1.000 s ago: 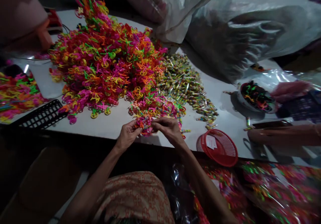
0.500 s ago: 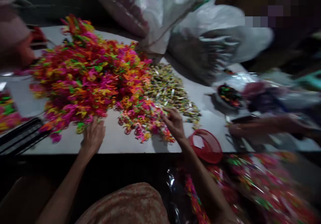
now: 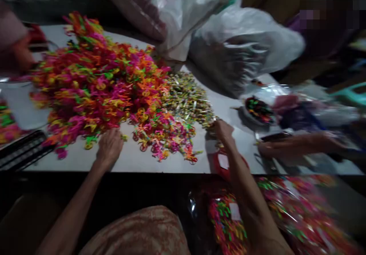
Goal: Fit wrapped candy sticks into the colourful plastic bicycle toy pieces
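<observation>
My left hand [image 3: 110,146] rests on the table at the front edge of a big heap of bright plastic pieces [image 3: 97,79], pink, orange, yellow and green. Its fingers are curled, and a small yellow bit shows beside them; what they hold is hidden. My right hand [image 3: 224,131] is closed at the right end of a pile of small yellowish pieces [image 3: 188,98] with shiny wrapping. Its fingertips point away from me, so their contents cannot be made out. Between the hands lies a looser spread of coloured pieces [image 3: 162,137].
Below my right wrist a red basket [image 3: 220,161] holds a white label. Large plastic sacks [image 3: 246,41] stand behind. A bowl of dark and coloured bits [image 3: 259,110] and another person's arm [image 3: 300,144] are at right. A black rack [image 3: 24,150] lies left; filled clear bags [image 3: 303,209] sit below the table edge.
My right hand has moved right, from the loose coloured pieces to the end of the yellowish pile, its forearm now over the red basket. The left hand's fingers have curled in.
</observation>
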The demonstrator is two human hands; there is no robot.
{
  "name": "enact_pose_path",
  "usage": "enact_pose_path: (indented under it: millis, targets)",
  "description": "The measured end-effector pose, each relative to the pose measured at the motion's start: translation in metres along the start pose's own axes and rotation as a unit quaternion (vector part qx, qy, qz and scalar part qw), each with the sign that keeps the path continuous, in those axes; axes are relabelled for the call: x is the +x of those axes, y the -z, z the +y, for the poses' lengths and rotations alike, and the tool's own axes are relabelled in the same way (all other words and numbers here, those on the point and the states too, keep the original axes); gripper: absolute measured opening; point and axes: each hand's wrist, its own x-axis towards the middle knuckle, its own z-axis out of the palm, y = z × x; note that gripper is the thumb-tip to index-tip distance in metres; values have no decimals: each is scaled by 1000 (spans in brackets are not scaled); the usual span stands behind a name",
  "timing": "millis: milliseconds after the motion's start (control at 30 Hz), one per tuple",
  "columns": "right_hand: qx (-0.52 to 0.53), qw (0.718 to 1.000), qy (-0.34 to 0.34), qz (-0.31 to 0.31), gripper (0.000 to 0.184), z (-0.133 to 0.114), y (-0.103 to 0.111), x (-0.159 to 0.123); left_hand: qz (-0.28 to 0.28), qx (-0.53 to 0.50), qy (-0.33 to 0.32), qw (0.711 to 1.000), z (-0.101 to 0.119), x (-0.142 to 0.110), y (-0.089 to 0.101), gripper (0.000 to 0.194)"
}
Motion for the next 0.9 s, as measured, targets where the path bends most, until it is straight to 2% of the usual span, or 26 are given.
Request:
enact_pose_path:
  millis: [33,100,167,200,267,333,367,400,467,567,700,767,900]
  targets:
    - [-53,997,-27,53,33,1,-2,0,-2,-26,17,1000,2,-1,-1,13]
    - [-63,993,-43,91,28,-4,-9,-5,16,-104,69,992,5,-3,-4,9]
    - [-19,992,-45,119,20,-23,-21,-18,56,-227,146,961,8,-6,-5,14]
    - [30,993,-41,108,19,-38,-30,-27,70,-306,184,932,10,-7,-5,23]
    - [162,985,-37,40,27,-75,-53,-49,65,-476,245,842,15,-11,-3,42]
    - [260,963,-43,-57,35,-114,-82,-70,24,-610,278,742,23,-14,0,48]
    - [289,950,-52,-105,34,-130,-97,-78,3,-653,288,700,27,-16,1,48]
    - [308,938,-65,-143,32,-144,-112,-85,-13,-683,293,669,32,-18,3,48]
    - [347,912,-97,-198,30,-160,-137,-94,-29,-716,295,632,40,-22,7,49]
    - [389,886,-134,-212,29,-165,-160,-97,-54,-744,274,606,46,-29,14,52]
    - [415,868,-154,-225,28,-162,-164,-93,-152,-775,222,571,45,-36,23,58]
    - [421,862,-153,-239,28,-162,-162,-91,-174,-772,203,577,43,-38,26,58]
    - [416,854,-133,-284,28,-162,-156,-85,-170,-744,171,623,43,-38,26,54]
